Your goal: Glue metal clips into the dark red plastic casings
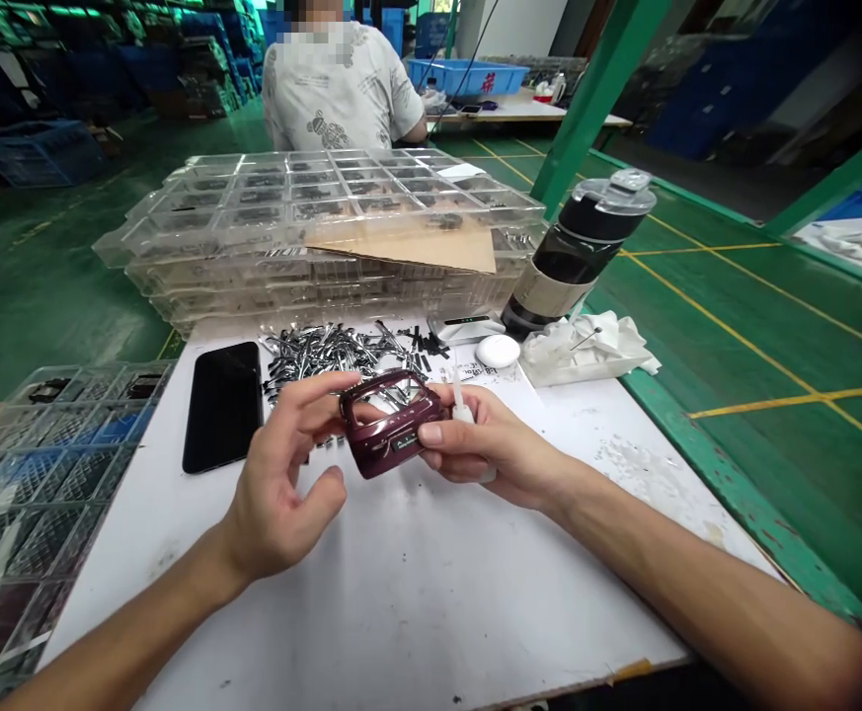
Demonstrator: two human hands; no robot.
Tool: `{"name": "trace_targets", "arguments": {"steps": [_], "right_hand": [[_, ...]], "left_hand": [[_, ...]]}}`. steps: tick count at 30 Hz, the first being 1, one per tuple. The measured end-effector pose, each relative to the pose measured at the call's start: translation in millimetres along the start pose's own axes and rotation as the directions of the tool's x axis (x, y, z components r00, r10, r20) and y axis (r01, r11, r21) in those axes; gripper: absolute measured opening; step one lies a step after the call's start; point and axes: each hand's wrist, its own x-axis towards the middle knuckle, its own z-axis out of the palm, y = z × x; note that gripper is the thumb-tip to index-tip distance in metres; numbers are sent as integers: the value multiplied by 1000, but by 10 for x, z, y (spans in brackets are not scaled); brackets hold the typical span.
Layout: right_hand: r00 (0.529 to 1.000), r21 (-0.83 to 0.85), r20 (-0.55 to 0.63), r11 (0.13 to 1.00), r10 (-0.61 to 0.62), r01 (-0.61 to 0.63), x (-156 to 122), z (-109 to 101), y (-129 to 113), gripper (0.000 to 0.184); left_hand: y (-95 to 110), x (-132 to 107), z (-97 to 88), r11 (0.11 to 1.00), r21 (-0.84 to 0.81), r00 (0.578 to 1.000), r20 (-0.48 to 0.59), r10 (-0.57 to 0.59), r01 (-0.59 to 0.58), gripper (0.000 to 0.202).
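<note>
One pinch of my right hand (490,454) holds the maroon key-fob shell (390,425) plus a white tube (461,405). My left hand (282,494) is spread, so the shell may slip.

One dark red shell (393,425), held up over the desk (401,592). On the desk: one black phone (223,405) near the left edge, one heap of metal pieces (334,348) past counting, one white puck (498,351), one flat white gadget (460,326), one bottle (575,252) and one crumpled white cloth (593,351) at the far right corner. Along the far edge, one stack of clear trays (312,247), roughly four deep, with one cardboard sheet (408,247). One more gridded tray (38,464) just off the left edge. One person (338,89) sits beyond.
</note>
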Motion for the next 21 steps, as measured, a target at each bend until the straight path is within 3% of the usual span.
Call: {"name": "trace_targets", "arguments": {"steps": [2,4,8,12,15,21], "right_hand": [[996,67,83,997,22,-27,-22,11,-30,22],[987,116,158,992,38,-57,-40,36,-40,21],[955,137,267,975,133,-174,-41,96,-2,21],[923,118,326,960,206,-256,-6,114,66,25],[921,125,328,957,210,-262,12,95,96,25],[928,104,266,949,261,-297,15,69,87,18]], "left_hand": [[-56,32,-18,974,148,979,-85,184,-170,76],[-90,56,-13,936,238,952,-95,290,-261,82],[-36,54,10,823,379,898,52,438,-423,55],[27,74,12,684,372,771,177,611,-628,34],[10,120,9,623,308,689,202,696,-719,27],[-63,137,12,638,315,704,182,686,-703,33]]}}
